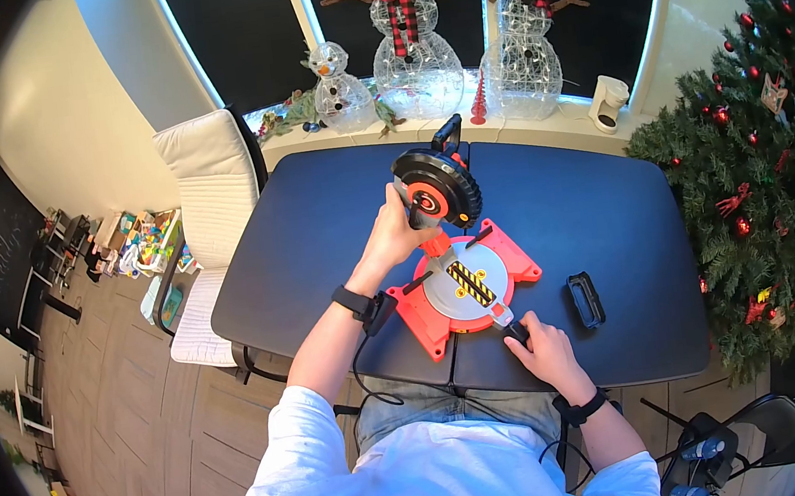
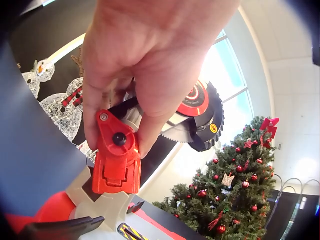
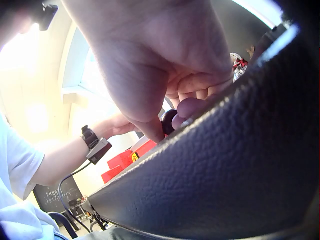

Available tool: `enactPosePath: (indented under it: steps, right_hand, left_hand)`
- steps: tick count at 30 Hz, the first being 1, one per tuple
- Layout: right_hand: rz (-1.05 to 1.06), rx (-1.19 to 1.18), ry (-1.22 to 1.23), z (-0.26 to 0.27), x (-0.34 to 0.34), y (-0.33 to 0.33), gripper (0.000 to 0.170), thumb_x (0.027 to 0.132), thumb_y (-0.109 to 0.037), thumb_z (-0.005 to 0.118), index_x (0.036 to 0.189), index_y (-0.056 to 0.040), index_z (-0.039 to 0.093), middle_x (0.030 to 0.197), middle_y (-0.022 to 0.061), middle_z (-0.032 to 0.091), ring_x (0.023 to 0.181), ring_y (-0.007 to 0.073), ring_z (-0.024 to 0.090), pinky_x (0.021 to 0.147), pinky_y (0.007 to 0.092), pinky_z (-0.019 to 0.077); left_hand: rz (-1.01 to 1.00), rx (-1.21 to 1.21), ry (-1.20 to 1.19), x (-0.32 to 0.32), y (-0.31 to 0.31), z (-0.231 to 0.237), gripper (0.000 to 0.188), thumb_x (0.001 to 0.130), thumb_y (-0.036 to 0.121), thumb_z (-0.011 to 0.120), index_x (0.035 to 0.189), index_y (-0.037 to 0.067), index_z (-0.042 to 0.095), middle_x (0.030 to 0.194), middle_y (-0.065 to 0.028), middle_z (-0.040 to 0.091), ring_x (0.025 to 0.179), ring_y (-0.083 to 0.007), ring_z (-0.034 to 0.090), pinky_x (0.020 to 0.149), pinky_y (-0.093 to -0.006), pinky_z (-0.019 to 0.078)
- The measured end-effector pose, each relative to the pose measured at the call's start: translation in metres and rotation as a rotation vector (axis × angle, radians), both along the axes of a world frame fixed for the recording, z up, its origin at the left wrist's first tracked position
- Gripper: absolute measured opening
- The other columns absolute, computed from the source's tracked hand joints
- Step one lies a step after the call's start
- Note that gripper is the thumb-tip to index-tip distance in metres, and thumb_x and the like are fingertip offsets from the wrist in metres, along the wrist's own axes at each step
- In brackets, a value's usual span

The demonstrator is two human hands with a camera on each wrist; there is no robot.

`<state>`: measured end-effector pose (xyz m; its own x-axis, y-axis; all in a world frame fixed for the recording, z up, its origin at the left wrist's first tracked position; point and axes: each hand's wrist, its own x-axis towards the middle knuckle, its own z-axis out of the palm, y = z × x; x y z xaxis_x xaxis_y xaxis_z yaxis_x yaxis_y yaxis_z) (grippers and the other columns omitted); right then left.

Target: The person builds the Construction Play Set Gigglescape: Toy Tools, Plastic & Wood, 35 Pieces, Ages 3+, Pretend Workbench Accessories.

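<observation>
A toy miter saw with a red base and a round grey turntable stands on the dark table. Its black and red saw head is raised at the back. My left hand grips the saw arm just above the red hinge, thumb on one side and fingers on the other. At the front, my right hand has its thumb and fingers round the black knob of the turntable. Part of that knob is hidden by the fingers. A black oblong frame-like piece lies right of the base.
The dark table has a seam down its middle. A white chair stands at its left, a decorated Christmas tree at its right. Lit snowmen line the window sill behind. Cables run from the wrist cameras.
</observation>
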<state>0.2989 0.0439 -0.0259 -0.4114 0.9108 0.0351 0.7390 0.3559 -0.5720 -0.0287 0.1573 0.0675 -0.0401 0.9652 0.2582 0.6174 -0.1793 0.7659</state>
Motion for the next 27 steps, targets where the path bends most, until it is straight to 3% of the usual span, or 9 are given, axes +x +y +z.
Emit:
enactPosePath:
  steps: [18, 21, 27]
  right_hand:
    - [0.004, 0.007, 0.001, 0.0003, 0.0004, 0.0, 0.038, 0.098, -0.038, 0.073, 0.107, -0.0066, 0.053, 0.082, 0.0193, 0.072, 0.077, 0.0457, 0.071, 0.064, 0.0547, 0.0556]
    - [0.002, -0.013, 0.007, 0.0007, 0.0005, 0.0004, 0.038, 0.097, -0.037, 0.073, 0.107, -0.0065, 0.054, 0.083, 0.0195, 0.073, 0.077, 0.0456, 0.071, 0.065, 0.0548, 0.0559]
    - [-0.002, -0.014, 0.003, 0.002, 0.0001, 0.0, 0.038, 0.097, -0.037, 0.073, 0.107, -0.0064, 0.054, 0.084, 0.0198, 0.073, 0.079, 0.0454, 0.072, 0.066, 0.0546, 0.0563]
  left_hand:
    - [0.01, -0.002, 0.02, 0.0048, -0.0045, 0.0054, 0.072, 0.076, 0.013, 0.09, 0.124, -0.002, 0.037, 0.118, -0.0278, 0.072, 0.116, -0.0456, 0.07, 0.094, -0.0488, 0.0572]
    - [0.011, 0.01, 0.024, 0.0029, -0.003, 0.0027, 0.072, 0.076, 0.013, 0.092, 0.125, 0.0, 0.041, 0.114, -0.0216, 0.071, 0.105, -0.0325, 0.073, 0.089, -0.0425, 0.0571]
    - [-0.003, 0.091, -0.025, -0.0032, -0.0011, 0.0071, 0.071, 0.076, 0.011, 0.092, 0.124, 0.0, 0.041, 0.112, -0.0209, 0.072, 0.099, -0.0293, 0.074, 0.085, -0.0406, 0.0584]
